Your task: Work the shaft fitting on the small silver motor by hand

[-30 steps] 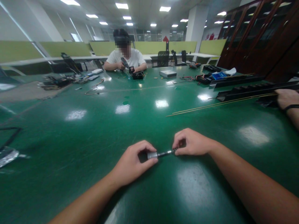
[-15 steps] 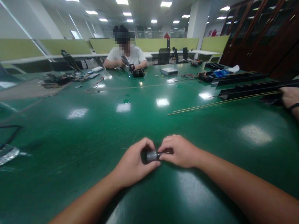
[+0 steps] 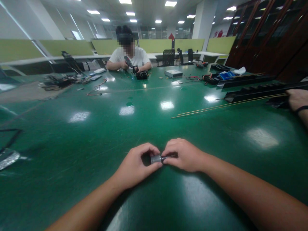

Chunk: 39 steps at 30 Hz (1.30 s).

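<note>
Close in front of me, my left hand (image 3: pixel 136 165) pinches a small grey metal cylinder (image 3: pixel 156 159) between thumb and fingers. A thin dark shaft-like piece (image 3: pixel 166 158) juts from the cylinder's right end, and my right hand (image 3: pixel 183 155) grips it with thumb and fingertips. The two pieces meet end to end, lying roughly level. Part of the dark piece is hidden inside my right fingers, so its full shape cannot be made out. Both hands hover at or just over the green tabletop (image 3: pixel 101 141).
Two thin brass-coloured rods (image 3: pixel 204 110) and long black channels (image 3: pixel 252 91) lie at right, beside another person's hand (image 3: pixel 298 99). Across the table a person (image 3: pixel 130 57) holds a dark tool over a black box (image 3: pixel 141 75). Circuit parts (image 3: pixel 60 81) are heaped at far left.
My left thumb and fingers have shifted slightly on the cylinder, the thumb drawing a little left and up. My right hand keeps its grip almost unmoved.
</note>
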Motion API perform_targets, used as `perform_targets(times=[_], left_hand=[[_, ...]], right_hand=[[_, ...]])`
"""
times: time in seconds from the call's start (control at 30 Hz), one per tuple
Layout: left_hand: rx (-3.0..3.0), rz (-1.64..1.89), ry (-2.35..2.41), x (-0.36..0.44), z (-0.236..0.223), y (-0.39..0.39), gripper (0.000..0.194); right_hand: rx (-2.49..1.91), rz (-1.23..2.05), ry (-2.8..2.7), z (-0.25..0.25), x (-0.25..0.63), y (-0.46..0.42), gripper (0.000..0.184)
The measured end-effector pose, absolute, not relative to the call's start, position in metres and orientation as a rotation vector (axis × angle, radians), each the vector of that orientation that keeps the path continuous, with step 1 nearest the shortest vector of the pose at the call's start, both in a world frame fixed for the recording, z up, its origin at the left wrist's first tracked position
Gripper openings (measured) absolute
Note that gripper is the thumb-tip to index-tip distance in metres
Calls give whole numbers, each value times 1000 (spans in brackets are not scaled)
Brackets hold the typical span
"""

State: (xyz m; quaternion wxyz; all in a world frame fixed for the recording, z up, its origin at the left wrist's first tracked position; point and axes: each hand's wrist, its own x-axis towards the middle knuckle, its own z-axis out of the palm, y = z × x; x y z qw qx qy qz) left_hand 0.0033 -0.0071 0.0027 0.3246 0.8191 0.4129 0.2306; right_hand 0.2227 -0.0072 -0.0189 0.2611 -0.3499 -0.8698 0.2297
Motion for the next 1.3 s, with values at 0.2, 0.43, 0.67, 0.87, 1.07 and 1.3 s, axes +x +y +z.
perform_targets(times=[0.2,0.43,0.67,0.87,1.07,1.3], left_hand=[[2209,588,1095,3,-3,-6,21],[2219,598,1068,2,-3,-6,19],[2208,600,1070,2,0,-7,19],[2206,591,1072,2,1,-8,18],[2205,591,1071,2,0,-8,18],[2206,585,1076,2,0,-9,19]], right_hand=[[-941,624,-2343,-19,223,-8,14],[-947,626,-2340,-16,223,-8,14],[-958,641,-2328,-14,224,-9,12],[-972,654,-2335,-12,226,-10,12],[-986,654,-2334,-11,228,-10,12],[-1000,651,-2341,-10,231,-9,11]])
